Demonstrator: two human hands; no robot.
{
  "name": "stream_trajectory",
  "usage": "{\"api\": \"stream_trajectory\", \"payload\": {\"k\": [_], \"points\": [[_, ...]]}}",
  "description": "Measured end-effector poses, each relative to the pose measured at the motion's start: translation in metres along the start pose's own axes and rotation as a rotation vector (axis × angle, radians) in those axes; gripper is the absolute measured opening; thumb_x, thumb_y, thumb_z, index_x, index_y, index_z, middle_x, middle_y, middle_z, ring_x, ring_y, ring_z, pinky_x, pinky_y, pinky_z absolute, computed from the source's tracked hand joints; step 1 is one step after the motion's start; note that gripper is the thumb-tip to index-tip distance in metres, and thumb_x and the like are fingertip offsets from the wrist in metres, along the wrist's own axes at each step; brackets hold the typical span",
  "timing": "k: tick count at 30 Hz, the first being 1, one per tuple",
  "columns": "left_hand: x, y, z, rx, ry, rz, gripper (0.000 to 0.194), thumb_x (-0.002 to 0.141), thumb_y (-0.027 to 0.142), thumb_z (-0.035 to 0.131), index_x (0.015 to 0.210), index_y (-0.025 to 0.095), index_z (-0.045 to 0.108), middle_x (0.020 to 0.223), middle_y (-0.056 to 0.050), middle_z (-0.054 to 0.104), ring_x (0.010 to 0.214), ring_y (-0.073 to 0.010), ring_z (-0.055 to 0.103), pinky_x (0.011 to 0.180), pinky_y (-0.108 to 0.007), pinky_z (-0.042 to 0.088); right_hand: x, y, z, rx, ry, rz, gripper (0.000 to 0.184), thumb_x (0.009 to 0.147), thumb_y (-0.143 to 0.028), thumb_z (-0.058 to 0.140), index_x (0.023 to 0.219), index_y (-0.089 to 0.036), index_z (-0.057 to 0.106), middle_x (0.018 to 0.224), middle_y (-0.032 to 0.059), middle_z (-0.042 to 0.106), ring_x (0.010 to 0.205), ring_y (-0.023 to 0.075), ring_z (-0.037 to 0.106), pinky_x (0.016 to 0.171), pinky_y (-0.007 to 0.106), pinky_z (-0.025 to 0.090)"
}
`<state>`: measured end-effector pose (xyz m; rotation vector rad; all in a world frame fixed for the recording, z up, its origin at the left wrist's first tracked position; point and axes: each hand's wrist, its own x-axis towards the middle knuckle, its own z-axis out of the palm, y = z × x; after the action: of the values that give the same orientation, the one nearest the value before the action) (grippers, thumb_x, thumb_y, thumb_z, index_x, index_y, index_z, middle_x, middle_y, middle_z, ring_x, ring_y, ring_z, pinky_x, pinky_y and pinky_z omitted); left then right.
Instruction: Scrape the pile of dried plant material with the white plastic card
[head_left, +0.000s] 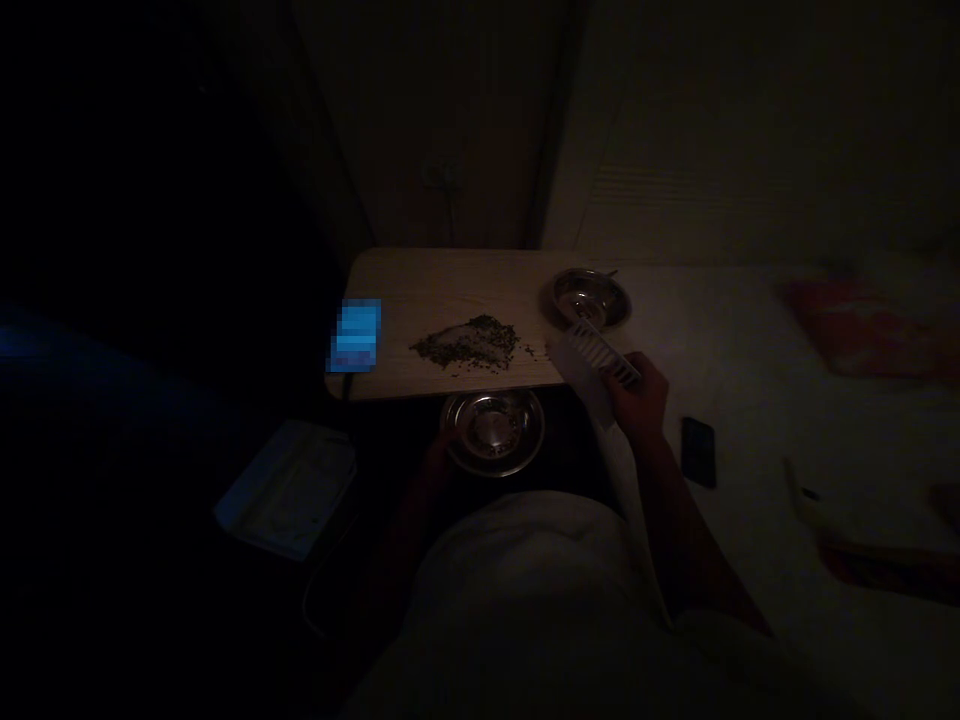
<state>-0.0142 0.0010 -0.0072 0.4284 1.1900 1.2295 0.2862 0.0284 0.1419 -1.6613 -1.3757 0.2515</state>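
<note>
In dim light, my left hand [444, 446] grips the left rim of a shiny metal bowl [525, 455], held just under the table's front edge. Small dark bits lie inside that bowl. My right hand [643, 402] is closed around a pale, flat piece with a slotted edge [600, 350], above the table's right end; its exact kind is unclear. A loose pile of small dark-green bits [472, 343] is spread on the wooden tabletop [405, 280]. Behind the slotted piece stands a second metal bowl [589, 300], with what looks like a utensil handle at its rim.
A lit screen [356, 335], blurred out, is at the table's left end. Lower left is a pale tray-like object [292, 488]. A dark phone [699, 452] lies on the pale bedding [750, 400] at right, near a red item [862, 325]. A wall socket [442, 175] is behind.
</note>
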Motion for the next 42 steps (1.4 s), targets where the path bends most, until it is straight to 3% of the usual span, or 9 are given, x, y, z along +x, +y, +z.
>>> {"api": "stream_trajectory", "payload": {"k": [2, 5, 13, 16, 23, 31, 38, 40, 42], "points": [[0.004, -0.003, 0.002, -0.012, -0.012, -0.038, 0.013, 0.058, 0.024, 0.077, 0.070, 0.020, 0.074, 0.089, -0.008, 0.076, 0.121, -0.0372, 0.055, 0.103, -0.047, 0.041, 0.001, -0.001, -0.001, 0.013, -0.004, -0.004, 0.011, 0.069, -0.028, 0.062, 0.071, -0.020, 0.054, 0.057, -0.0054, 0.051, 0.054, 0.0119, 0.046, 0.052, 0.024, 0.034], [0.006, -0.004, 0.005, -0.022, -0.009, -0.060, 0.018, 0.058, 0.030, 0.077, 0.071, 0.019, 0.073, 0.086, -0.008, 0.076, 0.116, -0.0375, 0.059, 0.101, -0.048, 0.042, 0.001, -0.002, -0.003, 0.018, -0.008, -0.022, 0.012, 0.069, -0.028, 0.062, 0.068, -0.019, 0.053, 0.056, -0.0059, 0.049, 0.054, 0.0115, 0.045, 0.052, 0.024, 0.034], [0.000, -0.001, -0.002, 0.068, -0.053, 0.073, 0.021, 0.052, 0.014, 0.079, 0.071, 0.021, 0.073, 0.094, -0.007, 0.076, 0.127, -0.0369, 0.049, 0.108, -0.043, 0.035, 0.003, 0.002, -0.002, 0.033, -0.032, -0.018, 0.012, 0.067, -0.029, 0.062, 0.071, -0.019, 0.056, 0.058, -0.0053, 0.051, 0.055, 0.0118, 0.046, 0.053, 0.024, 0.034], [0.006, -0.007, -0.002, -0.005, 0.039, -0.015, 0.011, 0.057, 0.021, 0.077, 0.067, 0.020, 0.072, 0.087, -0.008, 0.076, 0.124, -0.0370, 0.052, 0.107, -0.046, 0.036, 0.003, 0.003, 0.000, 0.018, -0.006, -0.017, 0.013, 0.068, -0.029, 0.062, 0.071, -0.019, 0.055, 0.058, -0.0054, 0.050, 0.055, 0.0118, 0.046, 0.053, 0.024, 0.035], [0.010, -0.008, 0.002, -0.053, 0.007, -0.106, 0.017, 0.061, 0.029, 0.075, 0.074, 0.018, 0.074, 0.088, -0.009, 0.076, 0.116, -0.0377, 0.059, 0.099, -0.048, 0.045, 0.001, 0.004, 0.000, 0.049, -0.029, -0.028, 0.013, 0.070, -0.029, 0.063, 0.069, -0.019, 0.054, 0.058, -0.0058, 0.049, 0.054, 0.0109, 0.045, 0.052, 0.024, 0.034], [0.008, -0.007, 0.004, -0.070, 0.000, -0.088, 0.024, 0.056, 0.029, 0.076, 0.076, 0.017, 0.074, 0.090, -0.010, 0.076, 0.118, -0.0381, 0.057, 0.101, -0.049, 0.042, 0.002, 0.009, 0.004, 0.029, 0.005, -0.007, 0.014, 0.072, -0.031, 0.062, 0.074, -0.020, 0.054, 0.059, -0.0056, 0.051, 0.055, 0.0118, 0.047, 0.053, 0.024, 0.035], [-0.001, -0.001, 0.000, 0.064, -0.002, 0.038, 0.018, 0.053, 0.015, 0.076, 0.070, 0.021, 0.073, 0.096, -0.007, 0.076, 0.129, -0.0361, 0.048, 0.107, -0.043, 0.037, 0.002, 0.005, 0.005, -0.042, 0.007, -0.022, 0.015, 0.074, -0.033, 0.060, 0.078, -0.019, 0.056, 0.062, -0.0038, 0.055, 0.057, 0.0133, 0.050, 0.055, 0.025, 0.037], [-0.003, 0.000, -0.001, 0.068, -0.012, 0.029, 0.010, 0.059, 0.021, 0.074, 0.068, 0.021, 0.072, 0.091, -0.008, 0.076, 0.125, -0.0381, 0.052, 0.104, -0.049, 0.040, 0.002, 0.004, 0.005, -0.060, 0.006, -0.039, 0.015, 0.074, -0.032, 0.060, 0.078, -0.019, 0.056, 0.062, -0.0038, 0.055, 0.057, 0.0133, 0.050, 0.055, 0.025, 0.036], [-0.003, -0.001, -0.001, 0.073, -0.024, 0.044, 0.013, 0.057, 0.018, 0.076, 0.069, 0.021, 0.072, 0.097, -0.007, 0.076, 0.128, -0.0365, 0.050, 0.107, -0.046, 0.038, 0.003, 0.002, 0.005, -0.071, 0.005, -0.047, 0.014, 0.073, -0.032, 0.061, 0.078, -0.019, 0.056, 0.062, -0.0036, 0.056, 0.057, 0.0136, 0.050, 0.055, 0.025, 0.036]]}}
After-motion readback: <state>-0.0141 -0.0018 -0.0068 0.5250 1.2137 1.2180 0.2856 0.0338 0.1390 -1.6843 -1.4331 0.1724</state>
